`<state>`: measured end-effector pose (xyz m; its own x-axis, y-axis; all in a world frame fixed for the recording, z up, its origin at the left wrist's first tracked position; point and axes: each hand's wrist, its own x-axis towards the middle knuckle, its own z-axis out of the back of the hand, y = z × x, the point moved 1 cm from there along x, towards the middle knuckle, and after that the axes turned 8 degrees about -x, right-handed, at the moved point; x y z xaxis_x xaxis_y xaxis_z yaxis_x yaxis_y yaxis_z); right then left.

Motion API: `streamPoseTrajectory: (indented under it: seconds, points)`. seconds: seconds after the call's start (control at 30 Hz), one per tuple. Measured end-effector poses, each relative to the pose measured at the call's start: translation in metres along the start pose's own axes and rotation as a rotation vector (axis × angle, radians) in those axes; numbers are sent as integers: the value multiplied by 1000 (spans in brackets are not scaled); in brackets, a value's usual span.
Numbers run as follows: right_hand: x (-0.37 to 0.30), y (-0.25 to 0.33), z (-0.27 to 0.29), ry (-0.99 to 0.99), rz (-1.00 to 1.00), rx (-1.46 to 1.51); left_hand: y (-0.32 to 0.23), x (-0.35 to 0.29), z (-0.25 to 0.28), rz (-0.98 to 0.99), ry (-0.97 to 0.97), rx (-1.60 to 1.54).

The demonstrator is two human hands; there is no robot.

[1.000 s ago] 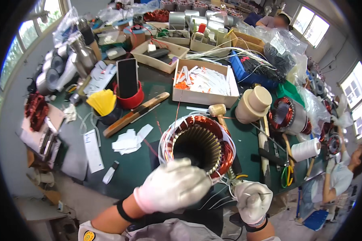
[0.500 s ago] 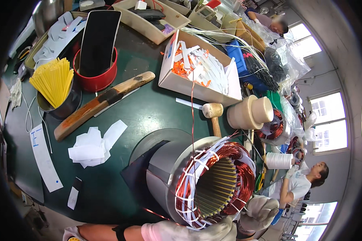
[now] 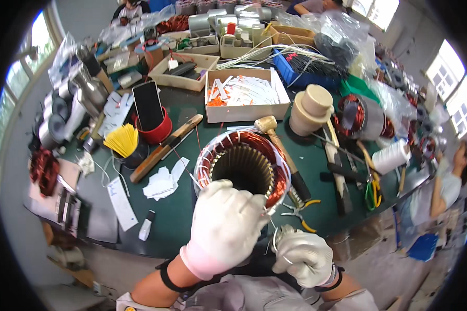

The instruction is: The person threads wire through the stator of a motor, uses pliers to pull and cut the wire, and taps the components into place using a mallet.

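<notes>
A motor stator (image 3: 279,176) stands on the green bench in front of me. White lacing cord and pale sleeving wrap its copper winding ring, and its slotted bore faces up toward me. My left hand (image 3: 225,228), in a white glove, is closed at the near rim of the winding; its fingers hide whatever it grips. Lower and to the right, my gloved right hand (image 3: 303,258) is curled closed around a white cord (image 3: 273,224), which runs up toward the winding's near edge. A thin reddish wire (image 3: 184,158) rises at the stator's left.
Right of the stator lie a mallet (image 3: 267,124), pliers (image 3: 301,211) and scissors (image 3: 372,192). A cord spool (image 3: 392,156) and another stator (image 3: 366,119) stand farther right. White paper pieces (image 3: 163,184) and a wooden bat (image 3: 166,149) lie left. A strip-filled box (image 3: 248,111) is behind.
My view has swung to a more level, centred angle. The stator's bore now faces up toward me. My left hand has come onto its near rim, and my right hand draws in below with cord.
</notes>
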<state>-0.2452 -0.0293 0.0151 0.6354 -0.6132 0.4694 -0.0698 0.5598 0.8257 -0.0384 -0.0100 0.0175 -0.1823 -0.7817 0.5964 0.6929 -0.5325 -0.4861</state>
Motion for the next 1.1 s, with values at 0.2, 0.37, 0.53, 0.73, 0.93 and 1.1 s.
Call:
streamPoseTrajectory:
  seconds: [0.2, 0.37, 0.53, 0.73, 0.93, 1.1]
  points:
    - [-23, 27, 11, -23, 270, -508, 5, -6, 13, -19, 17, 72]
    - [-37, 7, 9, -218, -289, -458, 3, -7, 27, -52, 70, 123]
    - [-30, -16, -15, -304, -2, -467, 9, -20, 24, -60, -52, 122]
    - [-9, -19, -24, 39, 13, -863, 9, -19, 27, -234, -96, 219]
    - [-3, -17, -20, 57, 49, -858, 14, -11, 30, -238, -32, 260]
    - [3, -17, -8, 195, 14, -553, 12, 2, 38, -192, 87, 176]
